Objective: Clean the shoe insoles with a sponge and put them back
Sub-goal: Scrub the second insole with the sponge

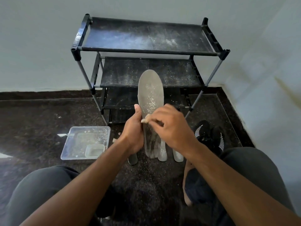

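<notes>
The grey insole [150,95] stands near the centre of the frame, its long axis close to vertical, rounded toe up and heel down toward the floor. White specks dot its middle; the lower half looks darker, probably wet. The left hand [133,132] grips its left edge, thumb laid up along the rim. The right hand [171,126] pinches a small tan sponge [145,119] against the surface, fingers curled around it. The scrubbing step seems under way; the next stroke would need to travel up over the speckled patch while the left hand braces. Just below, other insoles [162,152] lie on the dark floor. Black shoes [210,136] sit at right, a clear tray [71,144] at lower left, a dusty rack [146,38] behind.
</notes>
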